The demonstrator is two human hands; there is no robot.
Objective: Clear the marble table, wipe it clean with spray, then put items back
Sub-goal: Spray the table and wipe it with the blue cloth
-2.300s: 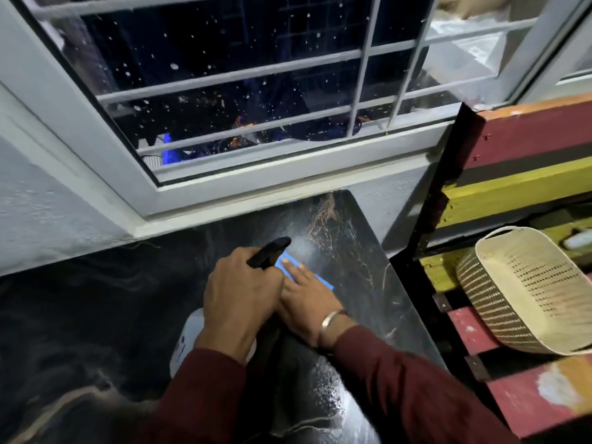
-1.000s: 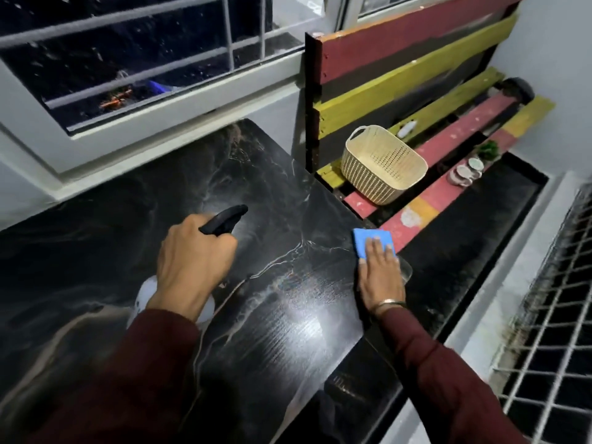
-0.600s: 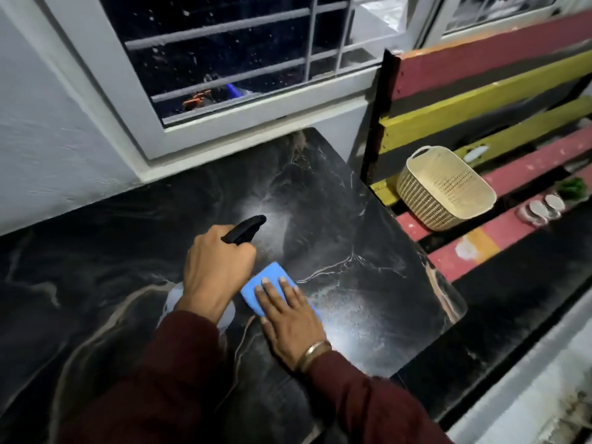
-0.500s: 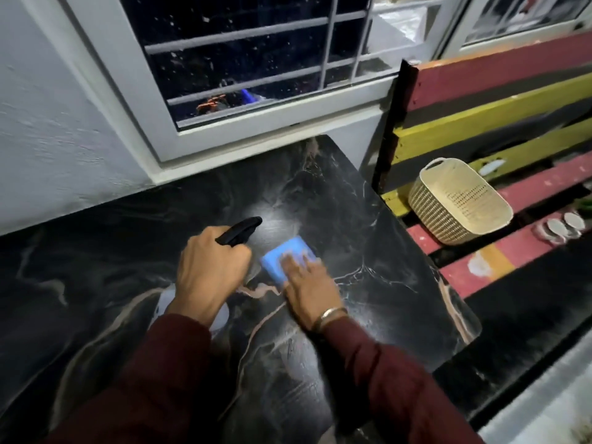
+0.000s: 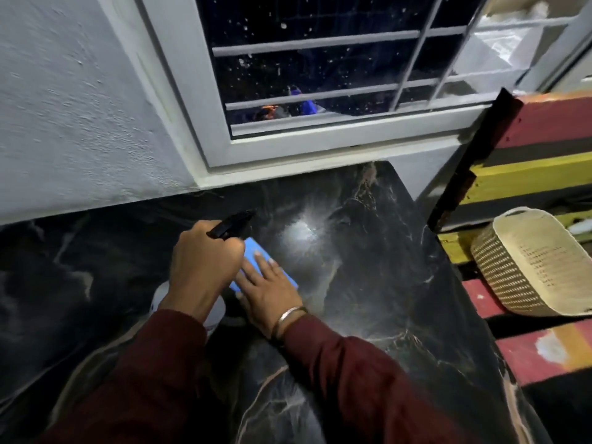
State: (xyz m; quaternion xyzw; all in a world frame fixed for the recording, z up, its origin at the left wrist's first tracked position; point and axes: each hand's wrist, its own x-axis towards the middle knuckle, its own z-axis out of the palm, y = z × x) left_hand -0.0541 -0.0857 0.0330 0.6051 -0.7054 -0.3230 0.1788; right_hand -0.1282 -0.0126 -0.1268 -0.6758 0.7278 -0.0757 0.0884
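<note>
Table (image 5: pixel 368 309): dark veined marble, runs under both hands and out past them to the window wall; nothing lying on it in view except what the hands hold. Wet glare patch just beyond the fingertips, up and right of the right hand.

Basket (image 5: pixel 538 264): cream, tipped on its side on the striped bench, well right of the right hand and off the table.

Bottle (image 5: pixel 211 310): white body mostly hidden under the left wrist, black trigger head poking out above the knuckles, nozzle aimed away and right toward the glare. Left hand (image 5: pixel 201 267) curled round the trigger neck, gripping it.

Cloth (image 5: pixel 267 265): blue pad flat on the table, long axis running from near-left to far-right, its far-left corner just beside the left hand's knuckles. Right hand (image 5: pixel 269 293) lies flat on it, fingers straight, pressing down; only the pad's upper edge and right strip show.

Key relation: the wet patch lies straight ahead and slightly right of the cloth, and the right hand is nearer it. Likely next stroke is a push forward-right.

Hands sit close, nearly touching.

Writing: no readable label on the bottle; basket marks too blurred to read.
</note>
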